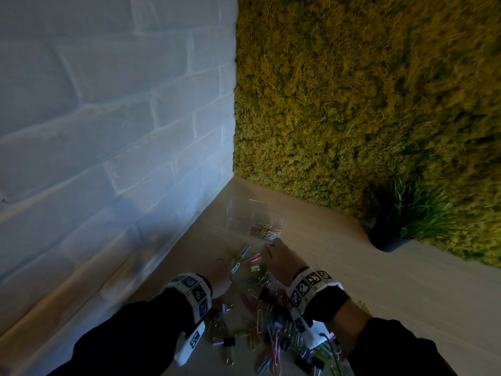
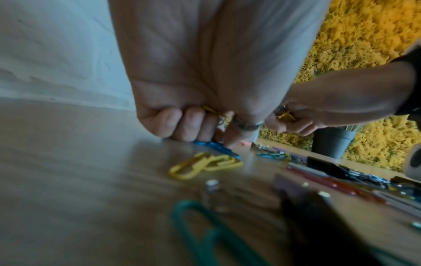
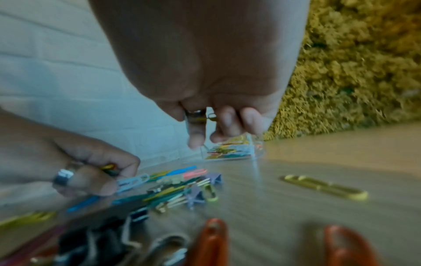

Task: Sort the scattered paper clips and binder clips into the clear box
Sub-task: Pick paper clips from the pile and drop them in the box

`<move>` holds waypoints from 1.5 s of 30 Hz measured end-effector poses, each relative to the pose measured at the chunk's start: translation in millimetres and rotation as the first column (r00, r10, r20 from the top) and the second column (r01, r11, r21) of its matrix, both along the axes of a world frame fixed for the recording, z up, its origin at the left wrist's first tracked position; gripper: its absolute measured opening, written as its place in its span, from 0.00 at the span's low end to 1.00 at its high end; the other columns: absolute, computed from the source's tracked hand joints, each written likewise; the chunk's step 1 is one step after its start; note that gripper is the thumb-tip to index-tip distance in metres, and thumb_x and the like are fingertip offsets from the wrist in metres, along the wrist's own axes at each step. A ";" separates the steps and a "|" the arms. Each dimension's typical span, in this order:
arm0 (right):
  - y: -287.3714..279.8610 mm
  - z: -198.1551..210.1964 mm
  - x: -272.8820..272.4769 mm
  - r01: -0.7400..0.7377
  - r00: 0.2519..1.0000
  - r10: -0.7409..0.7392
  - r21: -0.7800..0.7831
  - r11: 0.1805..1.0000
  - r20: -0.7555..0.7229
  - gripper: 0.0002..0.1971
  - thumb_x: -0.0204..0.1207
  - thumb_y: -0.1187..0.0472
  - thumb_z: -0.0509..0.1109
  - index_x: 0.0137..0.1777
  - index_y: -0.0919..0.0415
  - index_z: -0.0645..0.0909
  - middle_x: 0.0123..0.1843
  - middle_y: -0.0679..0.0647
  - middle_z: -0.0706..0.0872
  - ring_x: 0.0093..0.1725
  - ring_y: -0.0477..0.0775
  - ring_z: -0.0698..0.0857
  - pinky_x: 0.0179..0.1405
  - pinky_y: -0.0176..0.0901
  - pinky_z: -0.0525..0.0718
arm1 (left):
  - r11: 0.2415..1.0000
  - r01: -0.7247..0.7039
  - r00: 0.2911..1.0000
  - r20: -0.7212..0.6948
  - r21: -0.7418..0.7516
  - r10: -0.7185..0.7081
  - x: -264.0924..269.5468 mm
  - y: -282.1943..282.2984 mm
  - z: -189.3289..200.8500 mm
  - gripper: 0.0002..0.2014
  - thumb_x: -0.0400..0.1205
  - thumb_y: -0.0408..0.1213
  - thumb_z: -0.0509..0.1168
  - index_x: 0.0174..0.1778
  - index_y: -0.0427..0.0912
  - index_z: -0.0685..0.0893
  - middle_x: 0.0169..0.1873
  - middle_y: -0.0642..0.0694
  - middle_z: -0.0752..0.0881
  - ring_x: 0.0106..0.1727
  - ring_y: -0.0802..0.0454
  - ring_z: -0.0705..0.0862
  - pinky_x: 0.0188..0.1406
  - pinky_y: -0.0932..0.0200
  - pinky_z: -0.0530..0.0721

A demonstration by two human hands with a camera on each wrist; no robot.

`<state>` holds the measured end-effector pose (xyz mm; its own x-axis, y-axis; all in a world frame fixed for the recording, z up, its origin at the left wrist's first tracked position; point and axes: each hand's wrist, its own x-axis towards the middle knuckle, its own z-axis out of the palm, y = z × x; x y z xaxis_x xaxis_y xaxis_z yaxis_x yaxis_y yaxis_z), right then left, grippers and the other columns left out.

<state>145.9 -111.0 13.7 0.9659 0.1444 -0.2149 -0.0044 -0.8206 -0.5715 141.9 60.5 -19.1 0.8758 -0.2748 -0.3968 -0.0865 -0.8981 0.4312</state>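
The clear box [image 1: 254,221] stands near the wall corner with several coloured paper clips in it; it also shows in the right wrist view as the clear box [image 3: 230,149]. Just in front of it my right hand [image 1: 271,249] hovers, fingers curled round a gold clip [image 3: 210,117]. To its left my left hand [image 1: 227,264] is down on the table, its fingers [image 2: 193,124] curled over a few paper clips [image 2: 208,108], the tips touching a blue paper clip [image 2: 218,146]. Scattered paper clips and binder clips [image 1: 260,321] lie between and behind my wrists.
A white brick wall [image 1: 108,131] runs along the left and a moss wall [image 1: 366,104] along the back. A dark plant pot [image 1: 387,240] sits at the right rear of the wooden table [image 1: 393,289]. A lone yellow paper clip [image 3: 325,187] lies right of the pile.
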 end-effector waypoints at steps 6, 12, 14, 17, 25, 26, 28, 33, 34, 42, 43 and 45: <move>-6.5 12.0 7.1 0.006 0.998 0.002 0.112 0.994 -0.066 0.19 0.86 0.62 0.50 0.71 0.74 0.68 0.71 0.66 0.74 0.68 0.63 0.75 0.70 0.53 0.69 | 0.754 -0.471 0.877 -0.332 -0.458 0.347 10.1 14.0 27.6 0.20 0.84 0.30 0.50 0.24 0.45 0.65 0.19 0.51 0.64 0.21 0.57 0.59 0.23 0.64 0.59; 4.8 9.5 28.7 0.341 0.921 -0.150 0.557 0.758 -0.359 0.25 0.85 0.62 0.46 0.24 0.60 0.67 0.11 0.47 0.73 0.09 0.39 0.62 0.11 0.28 0.58 | -0.014 -0.449 0.893 -0.449 -0.893 0.021 3.1 43.2 34.5 0.16 0.76 0.36 0.48 0.22 0.36 0.62 0.22 0.42 0.50 0.20 0.63 0.54 0.24 0.66 0.45; 13.4 7.5 32.4 0.334 0.918 -0.112 0.589 0.736 -0.381 0.24 0.86 0.54 0.47 0.25 0.56 0.61 0.08 0.45 0.65 0.08 0.40 0.59 0.12 0.24 0.55 | -0.013 -0.581 0.813 -0.580 -0.814 -0.049 4.8 38.5 36.9 0.15 0.65 0.38 0.60 0.14 0.38 0.66 0.17 0.46 0.53 0.16 0.65 0.55 0.19 0.69 0.49; 23.2 7.4 33.5 0.096 0.983 -0.029 0.371 0.923 -0.184 0.20 0.86 0.55 0.50 0.32 0.54 0.70 0.17 0.41 0.75 0.20 0.40 0.75 0.28 0.39 0.78 | -0.109 -0.550 0.835 -0.543 -0.828 -0.084 -7.2 40.7 43.7 0.16 0.54 0.39 0.73 0.13 0.46 0.69 0.13 0.53 0.58 0.10 0.60 0.58 0.14 0.73 0.54; 8.5 4.2 43.4 -0.282 0.947 0.246 -0.169 0.944 -0.205 0.24 0.79 0.56 0.67 0.71 0.67 0.70 0.61 0.58 0.80 0.54 0.56 0.83 0.46 0.34 0.77 | -0.096 -0.564 0.825 -0.558 -0.820 -0.083 -14.0 40.4 44.2 0.13 0.53 0.42 0.70 0.16 0.44 0.70 0.12 0.52 0.67 0.10 0.60 0.62 0.13 0.75 0.63; 6.5 4.3 42.2 -0.279 0.948 0.247 -0.152 0.948 -0.198 0.21 0.77 0.57 0.69 0.67 0.66 0.73 0.54 0.51 0.78 0.46 0.51 0.81 0.40 0.30 0.76 | -0.078 -0.577 0.816 -0.573 -0.813 -0.069 -14.2 39.2 44.8 0.13 0.57 0.43 0.68 0.16 0.45 0.70 0.12 0.53 0.67 0.10 0.60 0.61 0.14 0.75 0.61; 4.4 3.0 41.8 -0.295 0.952 0.271 -0.192 0.936 -0.140 0.10 0.76 0.55 0.71 0.45 0.61 0.76 0.39 0.46 0.75 0.37 0.48 0.74 0.31 0.34 0.69 | -0.047 -0.619 0.785 -0.620 -0.784 -0.002 -15.8 36.6 47.9 0.18 0.70 0.45 0.61 0.15 0.46 0.68 0.11 0.53 0.64 0.10 0.60 0.59 0.15 0.72 0.55; 13.1 5.1 34.6 -0.374 0.924 0.315 -0.333 0.866 -0.219 0.19 0.81 0.52 0.61 0.62 0.67 0.78 0.61 0.62 0.83 0.58 0.61 0.82 0.57 0.48 0.79 | 0.077 -0.652 0.756 -0.638 -0.755 0.146 -18.1 27.0 53.5 0.22 0.79 0.42 0.57 0.17 0.47 0.63 0.12 0.54 0.60 0.11 0.60 0.56 0.14 0.73 0.54; 13.2 6.5 31.9 -0.383 0.922 0.316 -0.402 0.832 -0.225 0.21 0.82 0.52 0.59 0.66 0.68 0.75 0.63 0.62 0.82 0.57 0.61 0.81 0.58 0.51 0.79 | 0.113 -0.658 0.752 -0.641 -0.745 0.151 -18.5 25.2 53.3 0.22 0.81 0.41 0.56 0.19 0.46 0.64 0.13 0.54 0.61 0.12 0.60 0.57 0.13 0.73 0.55; -19.0 20.8 30.6 0.023 0.966 0.034 0.219 0.976 -0.256 0.20 0.87 0.60 0.48 0.31 0.59 0.62 0.26 0.52 0.65 0.21 0.44 0.63 0.24 0.38 0.65 | -0.002 -0.873 0.488 -0.872 -0.488 -0.052 -1.9 5.7 63.4 0.11 0.83 0.31 0.58 0.34 0.39 0.75 0.14 0.53 0.64 0.11 0.59 0.60 0.05 0.70 0.61; -25.0 24.4 28.6 0.170 0.948 -0.034 0.412 0.895 -0.317 0.21 0.87 0.60 0.48 0.29 0.59 0.63 0.22 0.52 0.66 0.16 0.43 0.63 0.18 0.32 0.63 | -0.032 -0.881 0.472 -0.876 -0.471 -0.098 5.0 -1.0 69.5 0.10 0.81 0.29 0.61 0.32 0.40 0.75 0.14 0.53 0.64 0.11 0.59 0.61 0.05 0.70 0.65; -37.2 31.6 23.0 0.382 0.898 -0.116 0.621 0.685 -0.424 0.22 0.85 0.61 0.49 0.26 0.59 0.63 0.16 0.49 0.68 0.12 0.43 0.61 0.15 0.26 0.59 | -0.074 -0.873 0.485 -0.873 -0.481 -0.052 24.8 -18.3 83.7 0.12 0.83 0.30 0.55 0.35 0.37 0.77 0.18 0.48 0.75 0.14 0.57 0.74 0.11 0.68 0.77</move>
